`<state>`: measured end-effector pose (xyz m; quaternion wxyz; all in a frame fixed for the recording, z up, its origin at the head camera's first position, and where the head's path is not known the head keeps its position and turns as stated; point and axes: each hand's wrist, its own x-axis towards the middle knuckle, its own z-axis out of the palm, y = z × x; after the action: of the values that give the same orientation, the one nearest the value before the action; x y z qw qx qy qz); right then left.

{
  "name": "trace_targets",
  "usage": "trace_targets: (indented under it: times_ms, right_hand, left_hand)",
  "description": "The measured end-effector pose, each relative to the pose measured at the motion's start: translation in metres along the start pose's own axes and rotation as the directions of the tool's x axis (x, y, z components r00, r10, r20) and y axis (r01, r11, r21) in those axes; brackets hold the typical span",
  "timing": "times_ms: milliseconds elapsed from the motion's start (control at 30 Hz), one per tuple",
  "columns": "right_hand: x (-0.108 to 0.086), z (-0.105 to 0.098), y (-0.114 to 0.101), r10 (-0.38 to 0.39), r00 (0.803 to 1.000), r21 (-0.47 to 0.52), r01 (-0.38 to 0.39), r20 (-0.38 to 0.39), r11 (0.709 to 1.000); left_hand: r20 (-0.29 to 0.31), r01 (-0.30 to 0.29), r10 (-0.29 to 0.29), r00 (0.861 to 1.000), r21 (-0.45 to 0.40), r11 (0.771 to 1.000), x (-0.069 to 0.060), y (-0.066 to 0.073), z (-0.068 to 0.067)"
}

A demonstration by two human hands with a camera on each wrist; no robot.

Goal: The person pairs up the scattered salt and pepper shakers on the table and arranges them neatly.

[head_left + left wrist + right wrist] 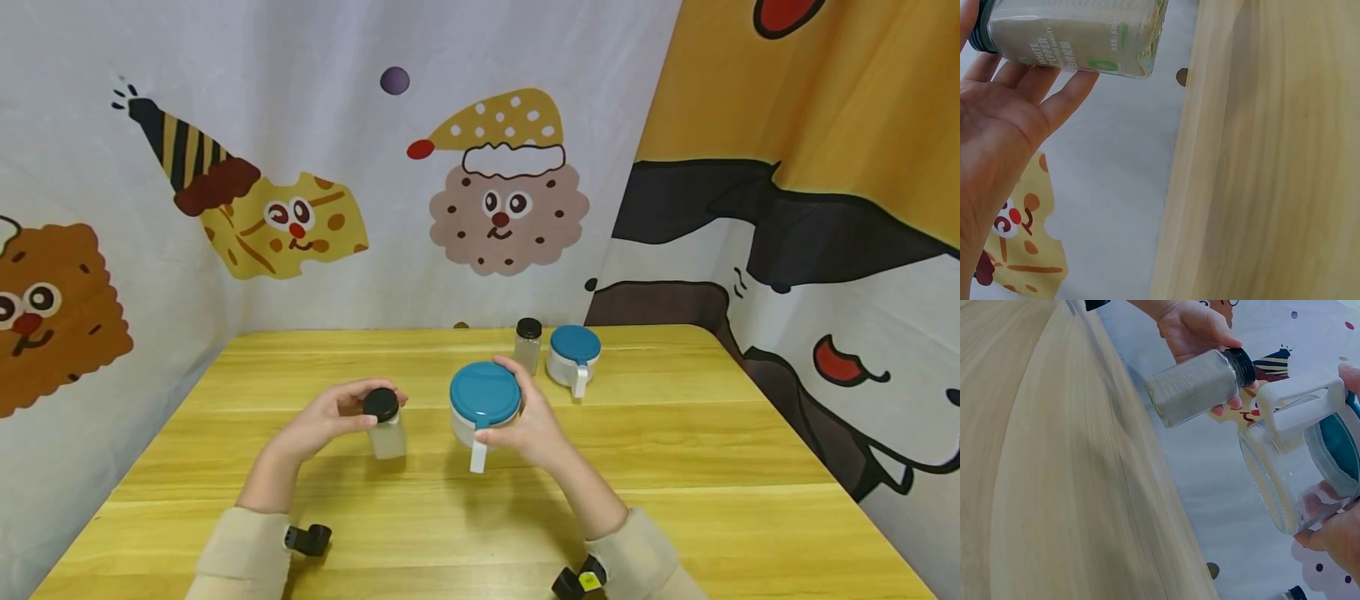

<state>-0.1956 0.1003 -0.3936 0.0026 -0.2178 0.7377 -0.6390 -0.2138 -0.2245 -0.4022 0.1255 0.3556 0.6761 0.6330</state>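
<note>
I see L hand (327,415) gripping the blk-capped pepper jar (388,439) up by its cap; R hand (536,427) grips the blue-lidded pot (485,392) w/ wht handle, near the jar's R side. Both held above the wood surface (637,517). Farther back I've got a 2nd blk-capped jar (527,354) just beside a 2nd blue-lidded pot (575,343), then a cartoon-print curtain (330,75).

- A gap separates the black-capped bottle (388,435) in the left hand (324,422) from the blue-lidded jar (483,395) in the right hand (536,429).
- Behind, a second bottle (528,352) and second jar (574,345) stand close together, blocking the way.
</note>
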Motion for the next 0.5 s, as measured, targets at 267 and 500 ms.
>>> trace_targets:
  times_ms: [267,500]
  right_hand:
    - [0.003,0.006,-0.001,-0.002,1.000,-0.006,0.003,0.003,1.000]
    - [0.006,0.014,-0.005,-0.005,1.000,-0.008,0.005,0.007,1.000]
  left_hand:
    - [0.026,-0.033,0.034,0.999,-0.019,0.999,-0.004,-0.005,-0.008]
    - [0.053,-0.040,0.041,0.998,-0.023,0.999,-0.006,-0.006,-0.011]
